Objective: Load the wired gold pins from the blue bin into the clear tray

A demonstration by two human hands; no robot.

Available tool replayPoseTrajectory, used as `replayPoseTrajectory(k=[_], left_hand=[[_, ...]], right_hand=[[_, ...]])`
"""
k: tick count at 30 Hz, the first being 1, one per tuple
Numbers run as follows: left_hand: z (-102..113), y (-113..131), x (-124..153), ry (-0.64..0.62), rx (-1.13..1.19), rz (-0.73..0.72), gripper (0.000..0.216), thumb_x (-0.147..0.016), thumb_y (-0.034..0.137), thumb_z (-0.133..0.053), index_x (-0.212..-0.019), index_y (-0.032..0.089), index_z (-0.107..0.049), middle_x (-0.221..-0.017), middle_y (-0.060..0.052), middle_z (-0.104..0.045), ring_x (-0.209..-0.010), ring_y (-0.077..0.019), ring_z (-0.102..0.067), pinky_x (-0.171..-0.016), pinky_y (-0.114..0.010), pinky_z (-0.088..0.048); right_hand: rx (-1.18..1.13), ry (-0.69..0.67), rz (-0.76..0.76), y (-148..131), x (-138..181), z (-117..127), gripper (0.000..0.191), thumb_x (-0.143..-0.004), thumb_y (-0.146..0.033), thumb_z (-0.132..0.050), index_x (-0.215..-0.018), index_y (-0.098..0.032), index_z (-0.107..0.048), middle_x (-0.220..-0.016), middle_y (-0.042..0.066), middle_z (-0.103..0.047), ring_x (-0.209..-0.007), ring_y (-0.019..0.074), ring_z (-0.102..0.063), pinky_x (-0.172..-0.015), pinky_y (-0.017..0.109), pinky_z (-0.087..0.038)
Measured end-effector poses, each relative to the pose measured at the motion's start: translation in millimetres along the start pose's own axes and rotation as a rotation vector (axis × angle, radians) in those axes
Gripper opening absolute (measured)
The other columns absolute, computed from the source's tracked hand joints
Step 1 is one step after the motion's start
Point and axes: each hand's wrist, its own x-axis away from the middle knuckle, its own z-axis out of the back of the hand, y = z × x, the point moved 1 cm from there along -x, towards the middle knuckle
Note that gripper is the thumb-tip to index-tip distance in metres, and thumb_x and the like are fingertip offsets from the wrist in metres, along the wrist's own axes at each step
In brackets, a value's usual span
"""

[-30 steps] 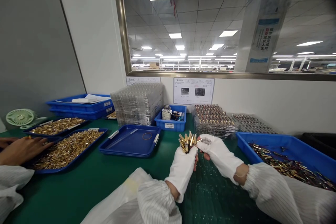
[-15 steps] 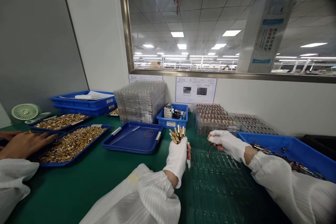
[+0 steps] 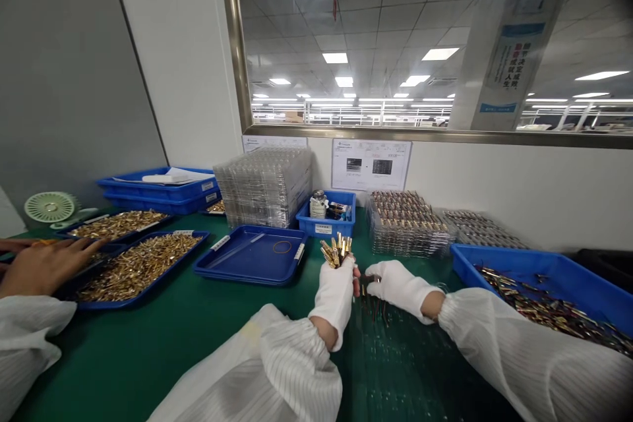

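Note:
My left hand, in a white glove, is closed around a bunch of gold-coloured pins that stick up out of the fist. My right hand, also gloved, is just to the right of it, its fingers pinched on a small dark part with thin wires hanging over a clear plastic tray on the green table. The two hands nearly touch.
A blue tray of wired parts lies at right. Ahead are an almost bare blue tray, a small blue bin, stacked clear trays and filled trays. At left another person's hand rests by blue trays of gold parts.
My right hand reached out to the right over the clear tray, then came back close to my left hand, now pinching a wired part. The left hand kept its bunch of pins.

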Motion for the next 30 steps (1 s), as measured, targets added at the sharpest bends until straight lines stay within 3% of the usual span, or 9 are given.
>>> replayPoseTrajectory(k=[4, 11, 20, 30], left_hand=[[-0.1, 1.1, 1.9, -0.017, -0.008, 0.015, 0.009, -0.065, 0.022, -0.049, -0.064, 0.016, -0.042, -0.04, 0.007, -0.043, -0.025, -0.0059, -0.037, -0.026, -0.018, -0.028], [0.2, 0.4, 2.4, -0.055, -0.031, 0.031, 0.01, -0.066, 0.023, -0.048, -0.067, 0.016, -0.041, -0.041, 0.006, -0.045, -0.026, -0.0058, -0.038, -0.027, -0.017, -0.029], [-0.2, 0.4, 4.4, -0.074, -0.054, 0.048, 0.011, -0.065, 0.023, -0.049, -0.067, 0.016, -0.042, -0.042, 0.006, -0.046, -0.027, -0.0059, -0.039, -0.027, -0.017, -0.028], [0.0, -0.4, 4.5, -0.069, -0.073, 0.063, 0.01, -0.067, 0.022, -0.048, -0.068, 0.016, -0.042, -0.043, 0.005, -0.046, -0.028, -0.0058, -0.04, -0.027, -0.017, -0.03]], right_hand=[[0.122, 0.025, -0.061, 3.9, 2.9, 8.6, 0.034, -0.054, -0.023, -0.059, -0.087, -0.014, -0.06, -0.071, 0.003, -0.057, -0.061, 0.0133, -0.049, -0.055, 0.022, -0.035], [0.193, -0.076, -0.09, 7.5, 12.8, 23.9, 0.033, -0.055, -0.019, -0.054, -0.088, -0.016, -0.06, -0.063, 0.001, -0.057, -0.052, 0.0118, -0.05, -0.047, 0.02, -0.035], [0.271, -0.086, 0.029, 10.3, 14.0, 29.8, 0.035, -0.055, -0.01, -0.046, -0.084, -0.018, -0.063, -0.072, 0.001, -0.061, -0.063, 0.0128, -0.053, -0.057, 0.019, -0.038], [0.296, -0.205, 0.083, 8.8, 14.5, 32.2, 0.043, -0.05, -0.003, -0.045, -0.085, -0.02, -0.064, -0.079, -0.001, -0.064, -0.071, 0.0113, -0.057, -0.06, 0.013, -0.04]])
